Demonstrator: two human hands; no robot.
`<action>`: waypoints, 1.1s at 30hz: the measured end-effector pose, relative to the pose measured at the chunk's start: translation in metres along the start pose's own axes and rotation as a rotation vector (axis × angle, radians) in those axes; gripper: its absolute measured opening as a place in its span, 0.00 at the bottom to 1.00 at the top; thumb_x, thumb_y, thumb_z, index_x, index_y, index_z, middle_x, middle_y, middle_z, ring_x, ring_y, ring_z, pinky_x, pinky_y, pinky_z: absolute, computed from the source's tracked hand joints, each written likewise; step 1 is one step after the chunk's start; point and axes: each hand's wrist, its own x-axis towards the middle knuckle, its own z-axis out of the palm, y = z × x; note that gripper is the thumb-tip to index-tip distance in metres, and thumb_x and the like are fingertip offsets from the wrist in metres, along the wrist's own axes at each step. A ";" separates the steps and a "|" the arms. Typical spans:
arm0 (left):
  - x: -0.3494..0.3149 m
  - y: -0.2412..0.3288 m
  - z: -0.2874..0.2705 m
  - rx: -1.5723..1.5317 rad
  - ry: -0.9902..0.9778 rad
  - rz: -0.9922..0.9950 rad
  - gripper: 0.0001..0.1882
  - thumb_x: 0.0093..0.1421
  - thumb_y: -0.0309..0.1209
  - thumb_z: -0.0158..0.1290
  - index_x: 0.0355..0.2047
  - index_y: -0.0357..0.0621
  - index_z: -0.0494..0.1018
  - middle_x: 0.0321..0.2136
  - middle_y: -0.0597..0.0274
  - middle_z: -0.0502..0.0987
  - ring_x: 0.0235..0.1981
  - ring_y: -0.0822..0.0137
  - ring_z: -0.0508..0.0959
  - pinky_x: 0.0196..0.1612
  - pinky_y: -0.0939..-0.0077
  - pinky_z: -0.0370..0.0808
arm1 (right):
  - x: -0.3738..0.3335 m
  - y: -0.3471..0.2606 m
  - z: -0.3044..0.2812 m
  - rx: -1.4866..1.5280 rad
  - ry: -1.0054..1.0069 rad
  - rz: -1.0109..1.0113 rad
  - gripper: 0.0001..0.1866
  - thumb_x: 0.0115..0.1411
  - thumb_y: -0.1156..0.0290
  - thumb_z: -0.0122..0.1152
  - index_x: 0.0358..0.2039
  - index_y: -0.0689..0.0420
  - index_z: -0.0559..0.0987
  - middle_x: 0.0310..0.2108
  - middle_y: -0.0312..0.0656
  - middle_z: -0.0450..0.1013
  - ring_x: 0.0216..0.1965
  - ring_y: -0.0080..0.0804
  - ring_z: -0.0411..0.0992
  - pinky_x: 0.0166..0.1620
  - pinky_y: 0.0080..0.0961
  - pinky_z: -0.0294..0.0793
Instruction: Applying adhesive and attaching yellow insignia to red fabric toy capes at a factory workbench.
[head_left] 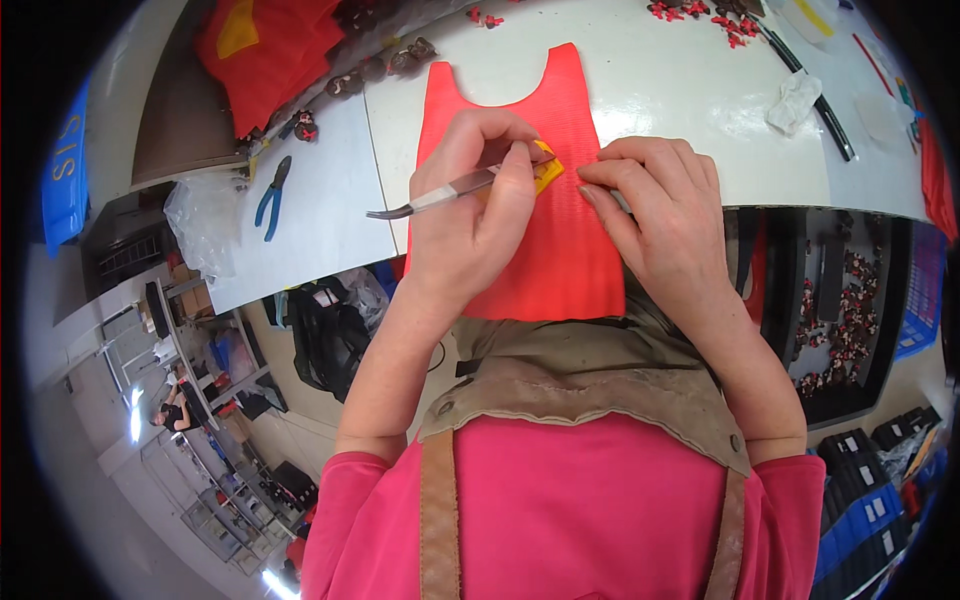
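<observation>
A red vest-shaped piece (540,260) with two shoulder straps lies across the table edge, its lower part reaching my lap. On its middle is a small yellow patch (548,172). My left hand (470,205) is closed round a slim metal tool (440,196) with a bent dark tip pointing left; its other end is by the patch, and my thumb and finger are close to the patch. Just right of the patch, over the red piece, my right hand (655,205) has thumb and forefinger pinched together. Whatever lies between those fingertips is too small to make out.
Blue-handled pliers (272,198) lie left, beside a clear plastic bag (205,220). Stacked red pieces (270,60) and small dark figures (372,68) are at the far left. A black pen (815,95) and crumpled tissue (793,104) lie right. An open drawer (840,310) holds many small parts.
</observation>
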 end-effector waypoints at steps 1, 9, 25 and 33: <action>0.000 0.001 0.001 0.058 0.011 0.037 0.06 0.59 0.20 0.44 0.37 0.34 0.67 0.30 0.58 0.74 0.33 0.69 0.78 0.38 0.76 0.75 | 0.000 0.000 0.000 0.004 0.001 0.001 0.09 0.48 0.74 0.66 0.32 0.55 0.78 0.36 0.36 0.72 0.38 0.32 0.69 0.41 0.28 0.63; 0.008 -0.001 0.006 0.107 -0.001 0.093 0.07 0.58 0.20 0.44 0.38 0.34 0.66 0.30 0.58 0.73 0.30 0.70 0.77 0.34 0.78 0.74 | 0.000 0.001 -0.001 -0.002 -0.002 0.019 0.09 0.48 0.73 0.66 0.32 0.54 0.78 0.36 0.35 0.72 0.39 0.31 0.70 0.40 0.27 0.63; 0.016 -0.015 0.015 0.144 0.072 0.165 0.06 0.61 0.20 0.37 0.38 0.36 0.62 0.24 0.60 0.68 0.22 0.76 0.69 0.25 0.80 0.67 | 0.000 0.002 0.001 0.007 0.006 0.042 0.08 0.49 0.71 0.65 0.31 0.54 0.78 0.35 0.33 0.72 0.38 0.31 0.70 0.40 0.28 0.63; 0.013 -0.008 0.021 0.009 0.058 0.045 0.05 0.63 0.21 0.34 0.36 0.37 0.61 0.21 0.63 0.67 0.21 0.78 0.66 0.24 0.82 0.64 | 0.000 0.003 0.000 0.023 0.009 0.044 0.07 0.49 0.71 0.65 0.30 0.54 0.78 0.34 0.32 0.72 0.37 0.31 0.69 0.40 0.28 0.63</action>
